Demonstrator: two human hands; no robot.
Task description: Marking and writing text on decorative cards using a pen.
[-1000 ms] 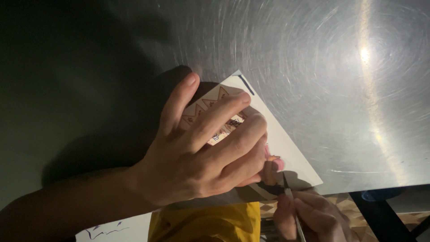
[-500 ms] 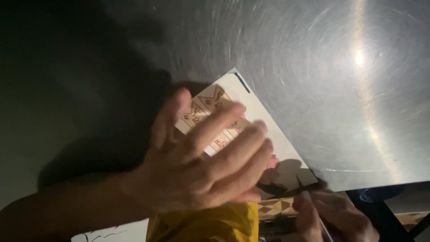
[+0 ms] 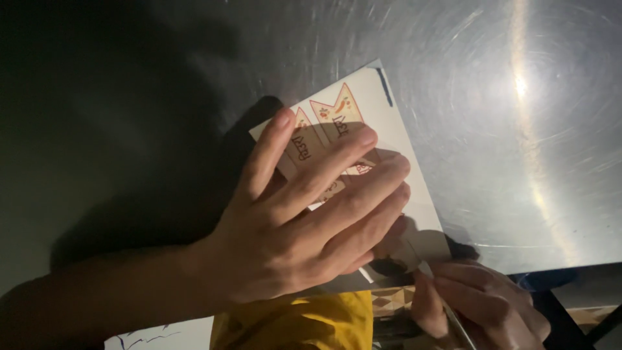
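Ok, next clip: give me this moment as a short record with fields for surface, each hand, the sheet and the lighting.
surface: scuffed grey metal table with a bright glare streak
sheet: white paper sheet printed with tan pennant shapes, lying flat near the table's near edge
left hand: left hand spread palm down, pressing the sheet
right hand: right hand at the sheet's near corner, fingers pinching a thin tool, kind unclear
other: yellow cloth below the table edge; second white sheet at bottom left
lighting: dim, deep shadow on the left
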